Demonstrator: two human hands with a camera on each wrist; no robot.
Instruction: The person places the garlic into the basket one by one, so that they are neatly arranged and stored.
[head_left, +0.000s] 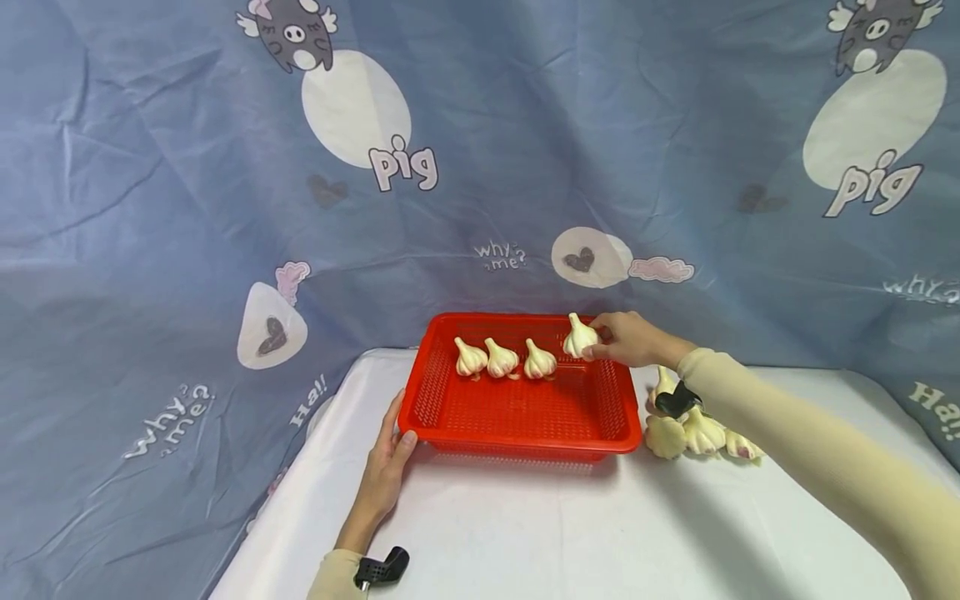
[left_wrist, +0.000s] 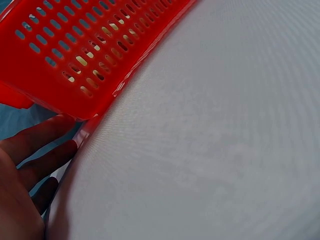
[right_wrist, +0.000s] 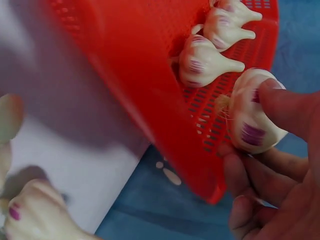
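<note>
A red plastic basket with slotted walls stands on the white tabletop. Inside, along its back part, lie three garlic bulbs in a row, stems up. Over the basket's back right part, my right hand pinches another garlic bulb between thumb and fingers. The bulb's stem points up in the head view. At the basket's front left corner rests my left hand, its fingers along the outer side and its thumb by the front rim. The left wrist view shows these fingers fairly straight.
Several more garlic bulbs lie in a group on the table right of the basket, partly behind the right forearm. A blue printed cloth hangs behind the table. White tabletop extends in front of the basket.
</note>
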